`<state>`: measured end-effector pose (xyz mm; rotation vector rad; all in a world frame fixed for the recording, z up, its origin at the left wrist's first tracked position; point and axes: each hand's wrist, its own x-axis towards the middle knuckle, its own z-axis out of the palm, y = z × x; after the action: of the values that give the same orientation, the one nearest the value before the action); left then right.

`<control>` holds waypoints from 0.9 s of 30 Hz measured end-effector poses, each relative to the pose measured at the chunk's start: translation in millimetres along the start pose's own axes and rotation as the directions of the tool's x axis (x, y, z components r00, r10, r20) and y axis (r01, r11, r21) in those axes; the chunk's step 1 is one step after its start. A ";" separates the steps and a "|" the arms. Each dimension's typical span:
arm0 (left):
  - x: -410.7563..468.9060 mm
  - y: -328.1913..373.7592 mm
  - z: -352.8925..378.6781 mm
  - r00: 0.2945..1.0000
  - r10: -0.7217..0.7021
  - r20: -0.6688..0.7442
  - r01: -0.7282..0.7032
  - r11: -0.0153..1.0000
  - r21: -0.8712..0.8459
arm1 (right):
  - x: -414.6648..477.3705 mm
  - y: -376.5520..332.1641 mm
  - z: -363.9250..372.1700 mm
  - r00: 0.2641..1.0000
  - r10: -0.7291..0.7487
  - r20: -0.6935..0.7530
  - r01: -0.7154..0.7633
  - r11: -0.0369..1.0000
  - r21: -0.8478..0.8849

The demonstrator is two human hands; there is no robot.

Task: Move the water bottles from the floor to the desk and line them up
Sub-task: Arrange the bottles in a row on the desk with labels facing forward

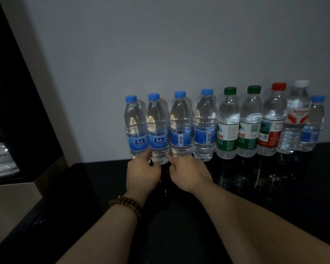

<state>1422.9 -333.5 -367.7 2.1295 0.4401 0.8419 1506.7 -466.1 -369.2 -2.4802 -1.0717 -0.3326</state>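
Observation:
Several water bottles stand upright in a row against the wall on the black desk (265,202). From the left come blue-capped bottles (135,128), (157,130), (180,126), (205,126), two green-capped bottles (228,126), (250,124), a red-capped bottle (272,122), a white-capped bottle (295,115) and a smaller blue-capped bottle (312,126). My left hand (143,174) and my right hand (189,174) hold the base of the second blue-capped bottle from either side, fingers curled against it. The fingertips are partly hidden behind the bottle.
A grey wall (179,54) rises right behind the row. At the left stands a beige and black cabinet edge (46,130) with something white (0,161) inside. The desk's glossy top reflects the bottles. A bead bracelet (128,203) is on my left wrist.

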 end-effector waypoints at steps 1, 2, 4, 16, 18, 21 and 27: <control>-0.1 0.1 0.4 1.000 -0.006 0.000 0.006 1.000 -0.004 | -0.5 -0.6 0.0 1.000 0.001 -0.017 -0.001 1.000 0.005; 0.0 0.2 0.8 1.000 -0.018 -0.013 0.018 1.000 0.001 | -0.9 -1.1 0.2 0.999 0.003 -0.036 -0.003 1.000 0.010; 0.9 0.1 1.2 0.996 -0.048 -0.079 0.051 0.998 0.038 | -0.6 -1.5 1.3 0.998 0.011 -0.056 -0.010 1.000 0.009; 0.7 -3.7 -0.2 1.000 0.018 0.000 -0.018 1.000 0.003 | 1.6 2.2 3.8 1.000 0.000 0.000 0.000 1.000 0.002; 0.5 -2.4 -0.3 1.000 0.015 0.006 -0.015 1.000 0.001 | 1.2 1.5 3.7 1.000 -0.006 -0.003 0.006 1.000 0.001; 1.0 -1.6 1.5 0.998 -0.020 -0.062 0.021 1.000 0.010 | -0.1 0.0 3.2 0.999 -0.011 -0.046 0.011 1.000 -0.002; 7.3 -4.4 -4.1 0.923 -0.162 -0.348 0.176 0.984 0.010 | 0.1 -1.9 6.5 0.990 -0.004 -0.141 -0.003 0.999 -0.049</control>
<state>1425.2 -324.4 -366.1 1.9473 0.8183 1.1183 1505.7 -461.8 -374.4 -2.4571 -1.0178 -0.5325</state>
